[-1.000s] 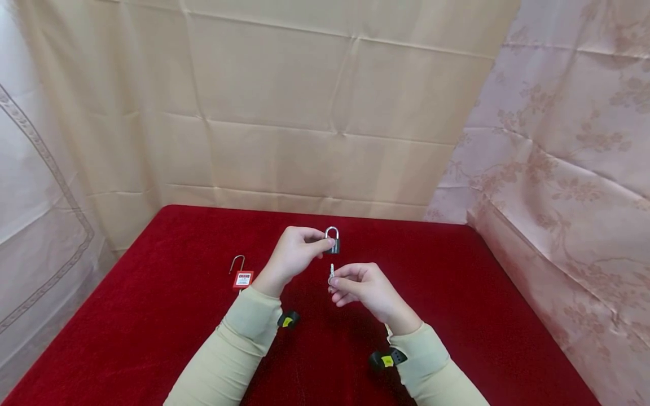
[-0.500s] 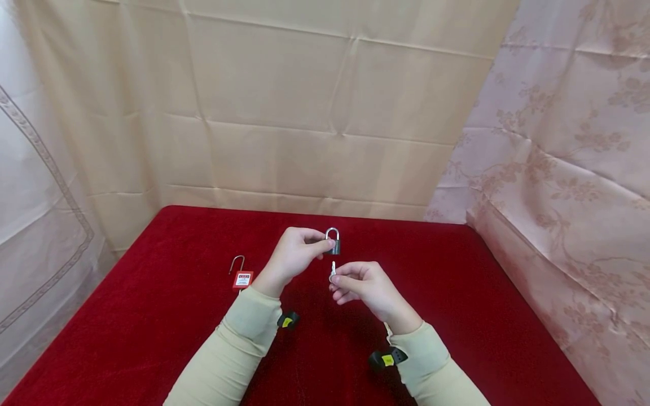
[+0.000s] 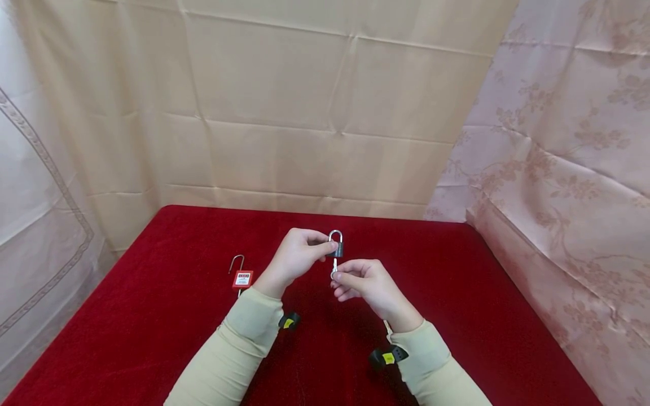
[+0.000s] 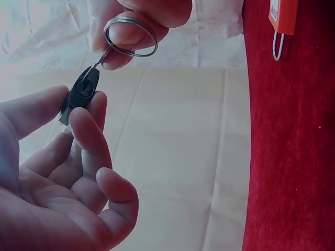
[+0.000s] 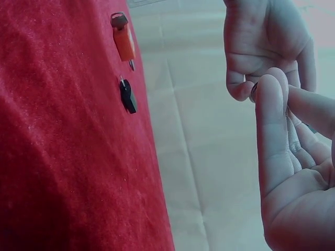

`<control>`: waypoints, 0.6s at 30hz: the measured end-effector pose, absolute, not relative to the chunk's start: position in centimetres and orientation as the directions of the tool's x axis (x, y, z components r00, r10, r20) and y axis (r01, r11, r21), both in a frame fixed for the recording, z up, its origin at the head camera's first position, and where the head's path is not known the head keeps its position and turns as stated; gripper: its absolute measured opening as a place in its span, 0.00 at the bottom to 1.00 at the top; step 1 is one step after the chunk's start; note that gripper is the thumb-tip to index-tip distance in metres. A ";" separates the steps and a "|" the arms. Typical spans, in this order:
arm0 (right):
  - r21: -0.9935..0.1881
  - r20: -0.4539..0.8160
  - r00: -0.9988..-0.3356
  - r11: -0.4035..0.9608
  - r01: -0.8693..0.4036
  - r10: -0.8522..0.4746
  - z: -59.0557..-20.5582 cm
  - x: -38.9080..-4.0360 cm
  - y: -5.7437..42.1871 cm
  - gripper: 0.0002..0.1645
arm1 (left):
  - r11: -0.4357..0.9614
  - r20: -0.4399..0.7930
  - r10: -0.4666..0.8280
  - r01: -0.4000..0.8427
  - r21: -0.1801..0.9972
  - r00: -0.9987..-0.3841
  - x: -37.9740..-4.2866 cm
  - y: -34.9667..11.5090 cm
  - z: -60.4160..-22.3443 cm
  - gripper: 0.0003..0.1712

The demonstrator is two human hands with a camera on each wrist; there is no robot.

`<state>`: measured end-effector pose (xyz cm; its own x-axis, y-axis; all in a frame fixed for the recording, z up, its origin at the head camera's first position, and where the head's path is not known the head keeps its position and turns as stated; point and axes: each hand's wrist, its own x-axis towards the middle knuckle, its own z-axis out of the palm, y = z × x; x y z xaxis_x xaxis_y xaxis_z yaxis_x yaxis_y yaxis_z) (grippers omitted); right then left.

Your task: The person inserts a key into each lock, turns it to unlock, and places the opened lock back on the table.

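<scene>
My left hand (image 3: 299, 254) pinches a small dark padlock (image 3: 339, 250) by its body, with the silver shackle pointing up. In the left wrist view the underside of the padlock (image 4: 85, 89) shows its round keyhole. A silver key (image 3: 334, 264) is pinched between the thumb and fingers of my right hand (image 3: 369, 285), just below the padlock. The tip of the key (image 4: 102, 56) is right at the keyhole, and a metal ring (image 4: 152, 51) hangs from it by the fingers. In the right wrist view my fingers hide most of the key.
A red padlock (image 3: 242, 279) with a white label lies on the red cloth-covered table (image 3: 457, 293), left of my left wrist. The right wrist view shows a small black thing with a metal tip (image 5: 127, 98) near it. Curtains (image 3: 315, 101) stand behind the table.
Both hands have shifted slightly to the right. My right hand has risen a little and the padlock has come down, so the gap between key and padlock has closed.
</scene>
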<state>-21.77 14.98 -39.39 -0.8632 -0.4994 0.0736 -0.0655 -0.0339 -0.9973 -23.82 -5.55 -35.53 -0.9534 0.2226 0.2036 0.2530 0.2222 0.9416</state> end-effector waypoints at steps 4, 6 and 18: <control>-0.997 0.073 -0.863 -0.031 -0.067 -0.500 -39.3 -21.8 15.0 0.14 | 0.228 0.203 0.229 0.255 0.940 -0.952 -23.7 -5.5 -35.5 0.09; -0.997 0.075 -0.863 -0.030 -0.070 -0.499 -39.4 -21.8 15.0 0.14 | 0.231 0.203 0.231 0.257 0.938 -0.951 -23.7 -5.5 -35.5 0.09; -0.997 0.078 -0.872 -0.039 -0.068 -0.483 -39.4 -21.9 15.0 0.12 | 0.238 0.198 0.241 0.256 0.937 -0.950 -23.8 -5.5 -35.6 0.08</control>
